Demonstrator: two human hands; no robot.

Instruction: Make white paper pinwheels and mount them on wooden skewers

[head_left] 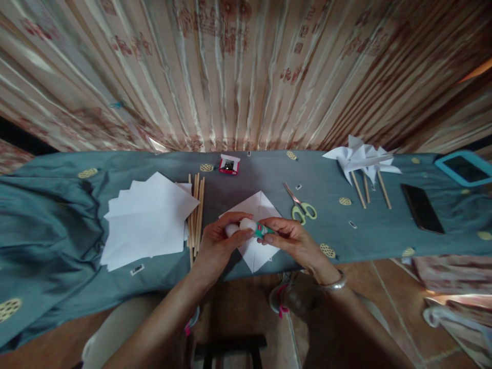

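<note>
Both hands meet over a creased white paper square [257, 253] at the front of the table. My right hand [290, 238] grips a glue stick [263, 230] by its green-labelled body. Its white end points left, and the fingers of my left hand [221, 241] close around that end. Another rounded white piece [231, 229] shows between the left fingers; whether it is a loose cap I cannot tell. Scissors [303, 209] with light green handles lie just beyond my right hand. Wooden sticks [199, 205] lie to the left of the paper.
A fanned stack of white paper [146, 225] covers the left side. At the back stands a small open red box [229, 164] with dark contents. White paper pinwheels [359, 158] on sticks lie to the right, near a black phone [422, 208] and a blue-framed device [465, 168]. A curtain [238, 77] hangs behind.
</note>
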